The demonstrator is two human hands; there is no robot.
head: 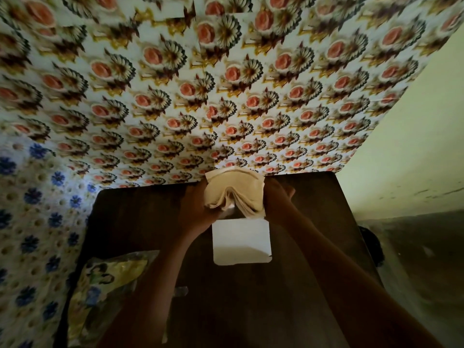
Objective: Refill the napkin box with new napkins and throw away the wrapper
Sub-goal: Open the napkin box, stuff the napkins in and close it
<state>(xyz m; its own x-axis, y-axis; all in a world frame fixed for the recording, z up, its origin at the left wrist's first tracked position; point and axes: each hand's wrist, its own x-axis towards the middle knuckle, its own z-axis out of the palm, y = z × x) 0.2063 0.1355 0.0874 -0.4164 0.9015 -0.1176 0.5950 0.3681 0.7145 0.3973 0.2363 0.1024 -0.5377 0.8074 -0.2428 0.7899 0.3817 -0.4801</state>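
Note:
A cream stack of napkins [233,194] is bent into an arch between my two hands, above the far half of the dark table. My left hand [198,209] grips its left side and my right hand [276,197] grips its right side. Just below the stack, nearer to me, a white square napkin box [241,242] stands on the table; whether it is open on top I cannot tell. The crumpled plastic wrapper [105,285], printed in yellow, green and blue, lies at the table's near left.
The dark wooden table [313,234] stands against a wall with a rose-patterned covering [226,84]. A white cloth with blue flowers [30,209] hangs on the left. A plain pale wall [414,146] and dim floor lie to the right.

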